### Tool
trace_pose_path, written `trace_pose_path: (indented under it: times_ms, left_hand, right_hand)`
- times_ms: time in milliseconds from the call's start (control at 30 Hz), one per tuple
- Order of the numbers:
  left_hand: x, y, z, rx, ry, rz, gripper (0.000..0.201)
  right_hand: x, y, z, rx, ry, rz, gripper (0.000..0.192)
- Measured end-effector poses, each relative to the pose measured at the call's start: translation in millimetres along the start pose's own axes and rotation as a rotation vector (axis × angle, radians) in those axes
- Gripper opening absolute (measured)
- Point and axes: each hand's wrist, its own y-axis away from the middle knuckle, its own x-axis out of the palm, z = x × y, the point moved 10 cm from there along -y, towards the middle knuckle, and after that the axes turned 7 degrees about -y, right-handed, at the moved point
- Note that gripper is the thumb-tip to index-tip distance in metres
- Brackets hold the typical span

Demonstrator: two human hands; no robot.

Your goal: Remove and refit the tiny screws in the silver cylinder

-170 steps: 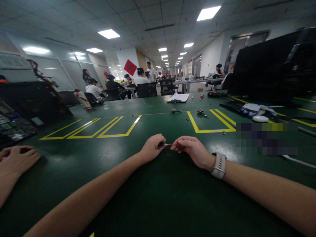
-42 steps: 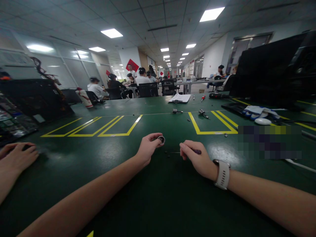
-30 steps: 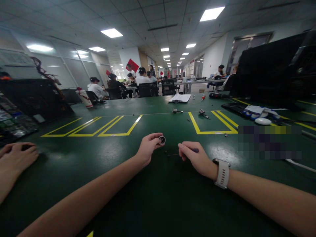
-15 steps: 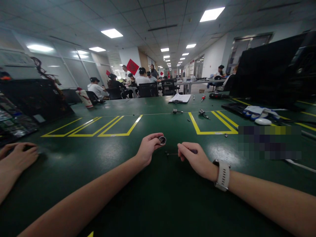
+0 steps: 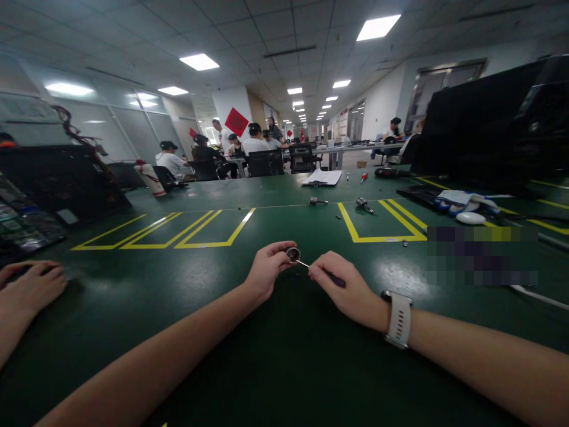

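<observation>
My left hand [image 5: 267, 270] pinches a small round metal cup-shaped part [image 5: 293, 254], its open end turned to the right. A screwdriver [image 5: 335, 280] with a dark handle is gripped in my right hand [image 5: 340, 284], which wears a pale-strapped watch. The thin shaft points left and its tip reaches the cup's mouth; how deep it goes I cannot tell. On the green table just below the cup lies a tiny dark piece [image 5: 297, 274].
Another person's hand [image 5: 33, 287] rests at the left edge. Two metal parts with shafts, one a chuck-like piece [image 5: 364, 205], lie beyond my hands. A clipboard with paper [image 5: 322, 177], a red screwdriver [image 5: 364, 175], gloves [image 5: 464, 201] and a dark monitor [image 5: 480, 130] stand farther off.
My right hand has moved slightly left and raised the screwdriver's tip from near the table to the mouth of the metal cup. My left hand holds its place.
</observation>
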Motion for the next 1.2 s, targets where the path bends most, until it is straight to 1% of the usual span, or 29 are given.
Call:
trace_pose_path:
  times_ms: [167, 367, 500, 700, 800, 933, 1067, 1200]
  left_hand:
    - [1.2, 0.6, -0.3, 0.016, -0.003, 0.016, 0.026]
    - [-0.1, 0.0, -0.9, 0.025, -0.034, 0.0, 0.023]
    - [-1.4, -0.6, 0.1, 0.024, -0.059, -0.007, 0.021]
    - [-0.2, 1.2, -1.3, 0.02, -0.084, -0.008, 0.02]
    - [-1.6, 0.8, -1.5, 0.019, -0.084, -0.025, 0.019]
    - [-7.8, -0.9, -2.5, 0.021, -0.067, -0.081, 0.018]
    - [-11.9, -0.1, -5.4, 0.022, -0.038, -0.129, 0.022]
    - [-11.4, 0.7, -6.1, 0.021, -0.03, -0.134, 0.02]
  right_hand:
    - [5.2, 1.2, 8.1, -0.06, 0.052, 0.047, 0.018]
    - [11.7, 2.2, 13.5, -0.108, 0.086, 0.095, 0.018]
    - [12.4, 2.0, 15.2, -0.112, 0.092, 0.1, 0.019]
    - [11.6, 2.2, 14.7, -0.08, 0.067, 0.102, 0.018]
    - [5.3, 2.7, 11.2, -0.037, 0.029, 0.053, 0.019]
    - [-7.6, 2.8, -3.6, 0.091, -0.045, -0.04, 0.03]
    - [-6.1, 1.5, -22.3, 0.24, -0.121, -0.018, 0.035]
    - [-2.5, 0.9, -30.1, 0.317, -0.154, 0.009, 0.035]
